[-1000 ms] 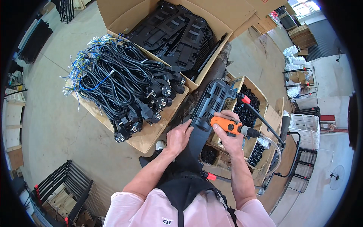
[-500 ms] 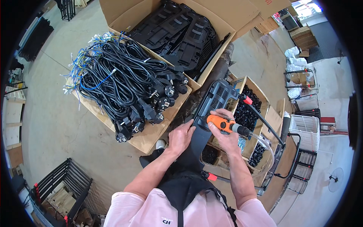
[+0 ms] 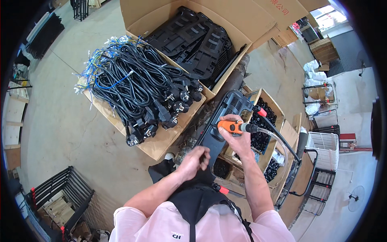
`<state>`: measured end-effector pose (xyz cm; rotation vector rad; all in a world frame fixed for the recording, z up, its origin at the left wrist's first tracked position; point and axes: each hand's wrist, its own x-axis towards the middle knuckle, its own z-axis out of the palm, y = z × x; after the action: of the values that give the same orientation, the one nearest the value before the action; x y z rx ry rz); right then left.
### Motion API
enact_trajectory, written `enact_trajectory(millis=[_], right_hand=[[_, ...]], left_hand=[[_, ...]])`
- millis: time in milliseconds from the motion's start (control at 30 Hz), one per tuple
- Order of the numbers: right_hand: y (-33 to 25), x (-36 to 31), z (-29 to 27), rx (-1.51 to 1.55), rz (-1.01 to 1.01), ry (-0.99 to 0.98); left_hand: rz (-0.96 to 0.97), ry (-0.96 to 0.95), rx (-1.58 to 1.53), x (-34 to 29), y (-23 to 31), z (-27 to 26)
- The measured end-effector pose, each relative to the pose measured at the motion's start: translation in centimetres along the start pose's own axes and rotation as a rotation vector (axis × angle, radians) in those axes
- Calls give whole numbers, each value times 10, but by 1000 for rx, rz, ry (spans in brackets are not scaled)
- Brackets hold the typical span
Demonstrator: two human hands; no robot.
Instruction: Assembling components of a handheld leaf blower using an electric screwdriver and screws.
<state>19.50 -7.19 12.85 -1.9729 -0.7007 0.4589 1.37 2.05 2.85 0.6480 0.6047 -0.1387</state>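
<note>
Drawn back from the panel's left edge toward the body, the left hand (image 3: 195,161) sits lower than a second ago, while the orange power tool (image 3: 229,126) has slid a little leftward over the long black panel (image 3: 209,146); close on the left, a heap of black cables (image 3: 137,88) with plugs and bare blue and white wire ends lies on cardboard (image 3: 165,147); beyond it a big cardboard box (image 3: 142,18) holds stacked black plastic panels (image 3: 193,42); on the right stands a wooden bin (image 3: 278,105) with small black parts (image 3: 263,135) in its compartments, a dark tube (image 3: 279,135) with a red end slanting across it and a clear hose (image 3: 282,144) curving from the tool; a white wire basket (image 3: 323,150) and a fan (image 3: 356,197) stand farther right, black frames (image 3: 74,191) at lower left.

Red characters (image 3: 280,6) are printed on the box flap; a small dark logo (image 3: 176,236) marks the pink shirt (image 3: 141,226).

Vented end away from the body, the panel lies between the hands; the right hand (image 3: 239,142) wraps the tool above it, hiding part of it; the left hand's fingers curl loosely near its lower part; whether they pinch or touch anything, I cannot tell.
</note>
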Motion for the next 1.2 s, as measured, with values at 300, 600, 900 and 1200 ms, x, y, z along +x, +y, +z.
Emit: enact_trajectory(millis=[300, 600, 900, 1200], right_hand=[[1, -6, -4, 87, -51, 11], [-5, -109, -53, 386, -58, 177], [18, -217, -95, 496, -55, 196], [57, -288, -125, 607, -84, 161]], left_hand=[[-218, -82, -305, -24, -41, 12], [-187, -42, -256, -36, -70, 30], [-58, -88, -166, -46, -126, 69], [-14, -111, -85, -83, -193, 85]])
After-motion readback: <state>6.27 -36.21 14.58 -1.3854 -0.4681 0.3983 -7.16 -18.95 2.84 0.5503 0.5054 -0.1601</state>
